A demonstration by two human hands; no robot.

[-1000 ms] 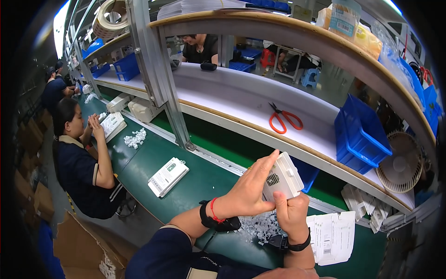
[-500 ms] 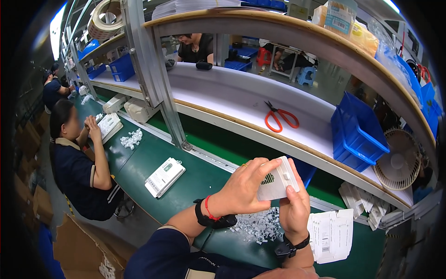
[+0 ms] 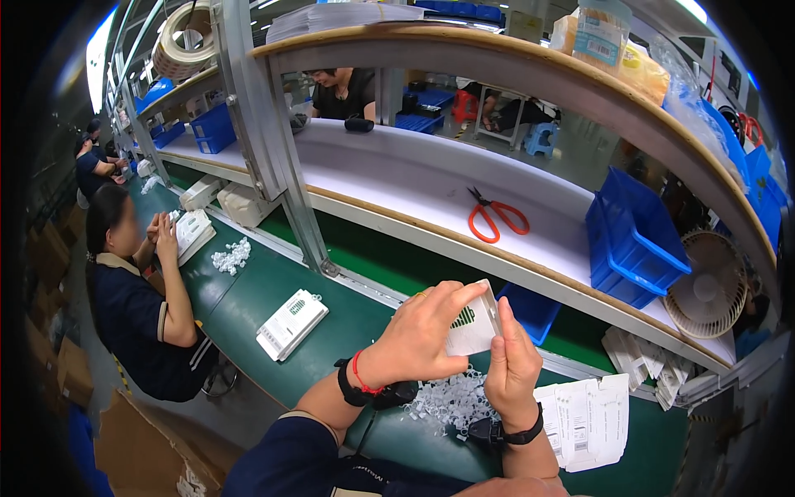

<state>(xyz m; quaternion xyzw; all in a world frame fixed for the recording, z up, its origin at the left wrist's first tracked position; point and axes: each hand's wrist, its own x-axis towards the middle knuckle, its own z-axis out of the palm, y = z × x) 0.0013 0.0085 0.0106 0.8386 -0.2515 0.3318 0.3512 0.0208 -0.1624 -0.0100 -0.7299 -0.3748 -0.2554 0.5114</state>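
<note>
A small flat white carton (image 3: 474, 333) with a green printed pattern is held up between both hands, tilted over the bench. My left hand (image 3: 418, 331) grips it from the left, fingers over the top edge and thumb along the bottom. On its right narrow side, my right hand (image 3: 515, 364) presses with thumb and fingers, closed on that edge. Below my hands lies a loose pile of small clear-white plastic pieces (image 3: 451, 402). Beside my right wrist are flat, unfolded white cartons (image 3: 600, 422). A stack of similar white cartons (image 3: 290, 325) rests to the left on the green bench.
On the shelf ahead are red-handled scissors (image 3: 498, 219) and blue bins (image 3: 633, 240). A fan (image 3: 705, 286) stands at the right. A co-worker (image 3: 137, 306) sits at the left, near another pile of plastic pieces (image 3: 231, 257). A cardboard box (image 3: 149, 443) stands lower left.
Both hands and the carton have shifted slightly left, and the carton has turned a little. My right thumb has moved down along its side, and the right fingers now lie straighter.
</note>
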